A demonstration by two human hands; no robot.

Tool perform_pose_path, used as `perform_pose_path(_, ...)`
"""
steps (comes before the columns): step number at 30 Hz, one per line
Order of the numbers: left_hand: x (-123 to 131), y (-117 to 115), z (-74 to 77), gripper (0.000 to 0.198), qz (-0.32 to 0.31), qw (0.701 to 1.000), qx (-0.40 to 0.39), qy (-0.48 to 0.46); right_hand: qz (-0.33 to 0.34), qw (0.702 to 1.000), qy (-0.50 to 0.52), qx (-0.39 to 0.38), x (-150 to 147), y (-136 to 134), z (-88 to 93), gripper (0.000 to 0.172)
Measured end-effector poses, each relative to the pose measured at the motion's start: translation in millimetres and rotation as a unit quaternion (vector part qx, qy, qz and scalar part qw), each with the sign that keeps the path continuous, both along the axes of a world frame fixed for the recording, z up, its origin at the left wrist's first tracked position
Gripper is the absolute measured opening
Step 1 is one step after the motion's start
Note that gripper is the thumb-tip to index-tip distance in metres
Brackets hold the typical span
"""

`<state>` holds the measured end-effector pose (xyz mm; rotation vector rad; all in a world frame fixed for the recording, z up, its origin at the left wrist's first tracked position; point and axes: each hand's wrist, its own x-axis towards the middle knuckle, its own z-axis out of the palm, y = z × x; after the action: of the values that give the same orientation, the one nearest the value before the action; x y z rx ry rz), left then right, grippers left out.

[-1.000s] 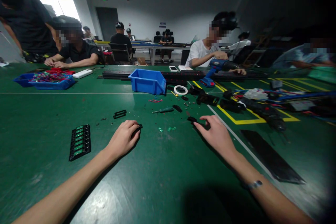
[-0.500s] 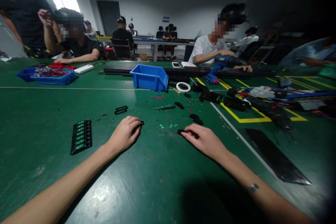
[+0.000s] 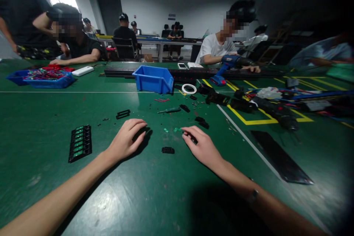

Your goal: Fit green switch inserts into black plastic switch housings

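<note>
Palm down over the green table, my left hand (image 3: 127,137) has its thumb and fingers apart and holds nothing. A small black plastic part (image 3: 167,150) lies on the table between my two hands. My right hand (image 3: 203,143) is also open, its fingertips beside several small green circuit boards (image 3: 177,129); whether it touches one is unclear. Left of my left hand lies a black tray (image 3: 80,143) with green boards in a row. A black rectangular frame (image 3: 123,114) is just beyond that hand. More black parts (image 3: 202,122) lie beyond my right hand.
Further out are a screwdriver (image 3: 169,110), a blue bin (image 3: 153,79), a white tape roll (image 3: 189,89) and a blue cordless drill (image 3: 225,68) near a co-worker's hand. Blue trays of wires (image 3: 49,79) stand left. A dark flat panel (image 3: 280,156) lies right.
The small dark pieces at my fingertips have left both hands, and a black part now lies between them. My right hand has moved slightly left, towards the green boards.
</note>
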<state>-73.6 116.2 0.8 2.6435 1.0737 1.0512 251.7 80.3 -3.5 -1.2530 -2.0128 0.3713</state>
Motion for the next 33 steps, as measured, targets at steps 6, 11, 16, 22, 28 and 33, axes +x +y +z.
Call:
perform_pose_path(6, 28.6, -31.5, 8.8, 0.040, -0.094, 0.989, -0.068, 0.089, -0.003, 0.997, -0.061, 0.040, 16.2, 21.8, -2.8, 0.029)
perform_pose_path(11, 53.3, -42.5, 7.4, 0.037, -0.082, 0.977, -0.140, 0.139, 0.037, 0.991, -0.127, 0.034, 12.0, 31.0, -2.1, 0.025)
perform_pose_path(16, 53.7, -36.1, 6.9, 0.022, -0.097, 0.971, -0.206, 0.068, 0.031, 0.991, -0.131, 0.019, 12.3, 36.7, -6.1, 0.010)
perform_pose_path(22, 46.9, -29.8, 7.2, 0.014, -0.090, 0.961, -0.260, -0.009, 0.037, 0.993, -0.114, -0.001, 12.6, 36.5, -4.9, 0.009)
perform_pose_path(28, 42.3, -32.4, 5.8, 0.018, -0.085, 0.965, -0.246, 0.014, -0.016, 0.993, -0.120, 0.005, 15.4, 31.7, -4.0, 0.008)
perform_pose_path(33, 43.6, -34.9, 6.2, 0.022, -0.077, 0.969, -0.228, 0.052, -0.016, 0.993, -0.115, -0.007, 16.4, 28.8, -4.5, 0.009)
